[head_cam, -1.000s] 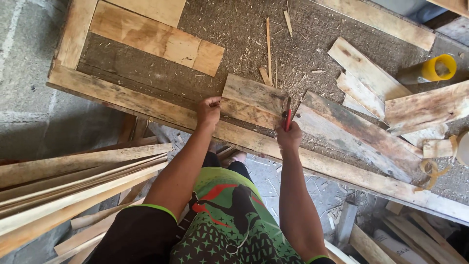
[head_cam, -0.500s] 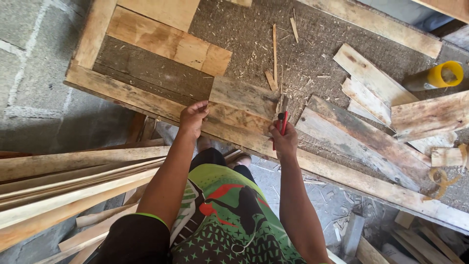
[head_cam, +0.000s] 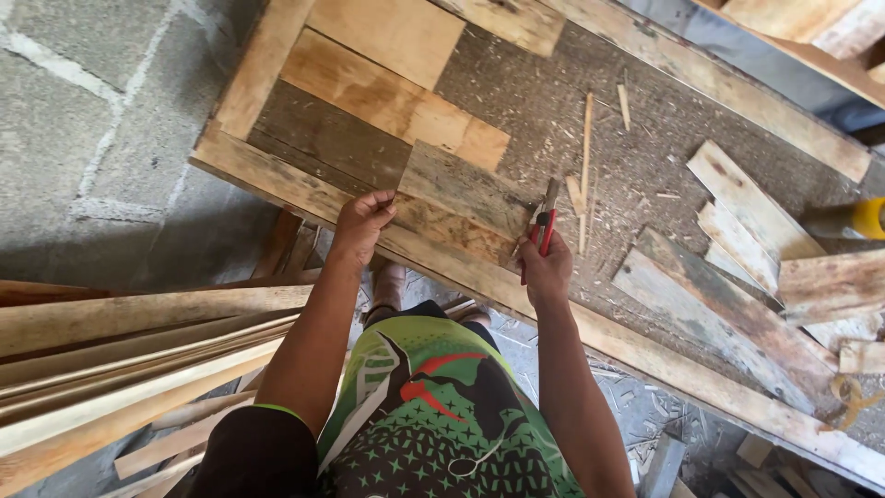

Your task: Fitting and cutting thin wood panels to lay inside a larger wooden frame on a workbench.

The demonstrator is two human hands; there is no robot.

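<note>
Cut off, covered or unclear around the table

The yellow cylindrical object (head_cam: 862, 219) at 3 o'clock runs off the right edge, its kind unclear. The red-handled tool (head_cam: 542, 224) is half buried in the right hand (head_cam: 546, 270), so its type cannot be told. The left hand (head_cam: 361, 221) hides the short grey-brown wooden plank (head_cam: 466, 198) at its near corner. The pale wooden slats (head_cam: 120, 360) at 8 o'clock leave the picture leftward.

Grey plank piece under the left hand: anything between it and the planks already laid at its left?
Nothing visible. The grey plank piece already butts the dark plank and the light plank. The left hand rests on its near corner.
</note>
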